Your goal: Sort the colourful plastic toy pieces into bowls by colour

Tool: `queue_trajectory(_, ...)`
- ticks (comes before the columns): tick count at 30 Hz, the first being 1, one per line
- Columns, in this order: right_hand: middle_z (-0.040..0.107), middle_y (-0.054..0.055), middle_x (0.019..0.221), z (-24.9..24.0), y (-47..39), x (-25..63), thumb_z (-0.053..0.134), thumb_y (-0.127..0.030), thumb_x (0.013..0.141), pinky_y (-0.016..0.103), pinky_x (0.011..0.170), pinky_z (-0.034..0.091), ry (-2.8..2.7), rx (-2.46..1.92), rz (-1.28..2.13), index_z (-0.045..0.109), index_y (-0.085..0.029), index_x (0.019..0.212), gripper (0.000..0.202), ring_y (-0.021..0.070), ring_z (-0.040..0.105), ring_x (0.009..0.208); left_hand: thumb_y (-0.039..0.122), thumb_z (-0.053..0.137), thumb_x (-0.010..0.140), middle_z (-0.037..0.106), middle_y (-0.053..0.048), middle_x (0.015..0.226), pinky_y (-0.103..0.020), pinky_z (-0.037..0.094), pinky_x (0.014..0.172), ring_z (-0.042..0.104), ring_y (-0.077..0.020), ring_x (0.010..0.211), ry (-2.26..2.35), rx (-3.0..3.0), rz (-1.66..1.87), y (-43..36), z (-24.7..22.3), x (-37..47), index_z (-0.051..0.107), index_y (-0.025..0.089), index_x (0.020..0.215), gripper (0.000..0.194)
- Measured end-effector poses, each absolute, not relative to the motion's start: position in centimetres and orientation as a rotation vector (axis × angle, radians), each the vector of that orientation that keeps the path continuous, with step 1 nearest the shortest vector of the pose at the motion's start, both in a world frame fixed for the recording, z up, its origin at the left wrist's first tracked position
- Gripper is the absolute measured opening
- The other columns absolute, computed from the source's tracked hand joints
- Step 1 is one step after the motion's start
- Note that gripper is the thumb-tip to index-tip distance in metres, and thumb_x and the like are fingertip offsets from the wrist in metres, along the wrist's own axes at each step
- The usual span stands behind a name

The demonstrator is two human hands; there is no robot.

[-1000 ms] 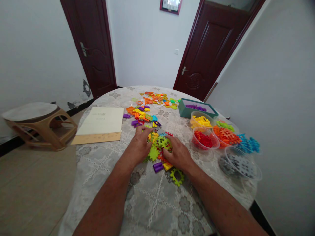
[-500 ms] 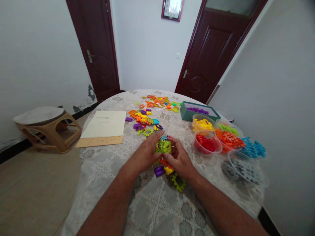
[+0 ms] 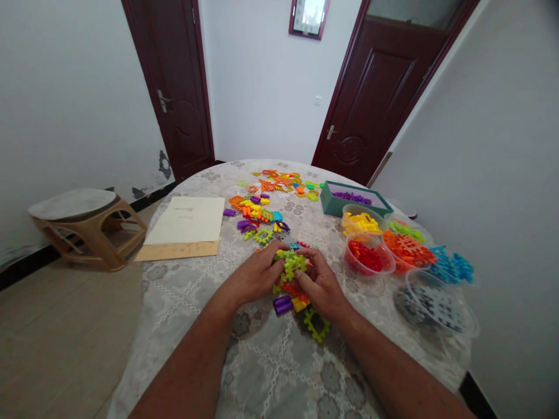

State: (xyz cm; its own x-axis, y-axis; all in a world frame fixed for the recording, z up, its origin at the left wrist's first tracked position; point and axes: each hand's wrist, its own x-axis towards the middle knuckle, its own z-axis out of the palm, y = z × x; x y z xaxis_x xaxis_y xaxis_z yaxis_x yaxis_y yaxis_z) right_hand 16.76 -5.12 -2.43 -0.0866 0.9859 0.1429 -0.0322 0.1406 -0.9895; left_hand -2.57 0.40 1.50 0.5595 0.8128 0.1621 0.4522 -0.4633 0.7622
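Between my two hands is a lime-green assembly of interlocking plastic building pieces point(image 3: 292, 265). My left hand point(image 3: 261, 272) grips it from the left, thumb on the near face and fingers behind. From the right, my right hand point(image 3: 321, 282) pinches it with thumb and forefinger. Orange pieces point(image 3: 292, 289) show just below it; whether they are joined to it I cannot tell. A purple tube piece point(image 3: 283, 305) and a yellow piece point(image 3: 300, 304) lie on the tablecloth under my hands. Nearer me rests a loose lime-green square frame point(image 3: 317, 326).
Mixed loose pieces point(image 3: 253, 210) spread over the tablecloth point(image 3: 279, 372) beyond my hands. At right stand a green box point(image 3: 334, 205) of purple pieces and clear tubs holding yellow, red point(image 3: 367, 257), orange and grey pieces point(image 3: 432, 305). Paper sheets point(image 3: 187, 221) lie left; a stool point(image 3: 87, 227) stands beside the table.
The lime-green assembly has been turned and tilted between my hands. My left fingers have curled in closer around it, and the left thumb now presses its near side.
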Motion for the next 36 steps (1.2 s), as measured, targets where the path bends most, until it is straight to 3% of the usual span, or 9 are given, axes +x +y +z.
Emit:
queue_trajectory(4,0.069,0.002,0.106,-2.6,-5.1,16.9,0.068,-0.031,0.092,0.031,0.075,0.054,-1.348,-1.018,1.126,0.053,-0.031,0.127,0.038,0.0182,0.067,0.086,0.025,0.039,0.1,0.078,-0.002,0.095,-0.032,0.059,0.07,0.073,-0.0183,0.074,0.867,1.918,0.554,0.0,1.5,-2.5,0.035,0.026,0.16,0.06)
queue_trajectory(7,0.068,0.003,0.113,-2.2,-4.7,17.4,0.072,-0.031,0.088,0.029,0.073,0.054,-1.324,-1.044,1.098,0.054,-0.03,0.133,0.048,0.017,0.066,0.086,0.027,0.04,0.1,0.078,-0.003,0.095,-0.031,0.059,0.07,0.073,-0.0176,0.072,0.837,1.892,0.538,-0.1,1.7,-2.5,0.028,0.024,0.164,0.065)
queue_trajectory(11,0.067,-0.001,0.088,-1.9,-3.6,19.2,0.078,-0.041,0.083,0.023,0.053,0.046,-1.138,-1.169,1.096,0.06,-0.024,0.123,0.047,0.012,0.055,0.06,0.032,0.05,0.098,0.077,-0.005,0.098,-0.032,0.055,0.079,0.072,-0.02,0.086,0.983,2.053,0.685,0.7,1.9,-3.3,0.046,0.022,0.154,0.057)
queue_trajectory(14,0.059,-0.005,0.069,-2.4,-3.0,20.7,0.077,-0.049,0.083,0.022,0.05,0.041,-1.054,-1.209,1.115,0.061,-0.023,0.102,0.037,0.0116,0.05,0.054,0.029,0.055,0.095,0.076,-0.005,0.106,-0.032,0.054,0.083,0.071,-0.0194,0.09,1.053,2.113,0.699,1.2,1.9,-4.0,0.058,0.023,0.142,0.048)
queue_trajectory(17,0.059,-0.005,0.064,-2.6,-2.9,21.3,0.072,-0.049,0.088,0.024,0.051,0.04,-1.213,-1.304,1.044,0.063,-0.023,0.097,0.029,0.0135,0.051,0.054,0.025,0.061,0.091,0.075,-0.006,0.113,-0.035,0.053,0.09,0.071,-0.0205,0.095,1.135,2.213,0.643,1.3,1.5,-4.4,0.062,0.024,0.136,0.044)
queue_trajectory(21,0.073,0.004,0.099,-1.8,-3.7,20.4,0.064,-0.037,0.095,0.034,0.08,0.054,-1.666,-1.309,0.749,0.069,-0.024,0.117,0.026,0.0226,0.068,0.092,0.024,0.074,0.082,0.066,-0.011,0.138,-0.041,0.045,0.11,0.06,-0.0291,0.129,1.164,2.428,0.467,0.9,0.7,-4.7,0.063,0.024,0.136,0.055)
queue_trajectory(24,0.07,0.007,0.126,-1.2,-4.1,19.7,0.059,-0.029,0.098,0.04,0.103,0.049,-1.939,-1.228,0.604,0.07,-0.026,0.115,0.02,0.025,0.064,0.118,0.024,0.075,0.079,0.064,-0.012,0.139,-0.043,0.045,0.111,0.056,-0.0312,0.133,1.187,2.496,0.36,0.8,0.4,-4.7,0.062,0.024,0.136,0.058)
queue_trajectory(32,0.052,0.015,0.154,-2.8,-2.9,20.3,0.059,-0.027,0.097,0.055,0.123,0.031,-2.118,-1.305,0.338,0.068,-0.021,0.1,0.011,0.0298,0.042,0.147,0.019,0.069,0.081,0.064,-0.013,0.133,-0.042,0.047,0.107,0.057,-0.0306,0.128,1.211,2.511,0.33,0.6,0.7,-4.1,0.066,0.021,0.127,0.046)
queue_trajectory(36,0.057,0.017,0.148,-3.6,-1.8,20.2,0.057,-0.027,0.098,0.057,0.124,0.031,-2.146,-1.349,0.309,0.068,-0.02,0.105,0.014,0.0304,0.043,0.146,0.02,0.067,0.082,0.065,-0.011,0.129,-0.039,0.046,0.106,0.058,-0.0285,0.125,1.214,2.495,0.343,0.5,0.7,-4.0,0.068,0.023,0.121,0.04)
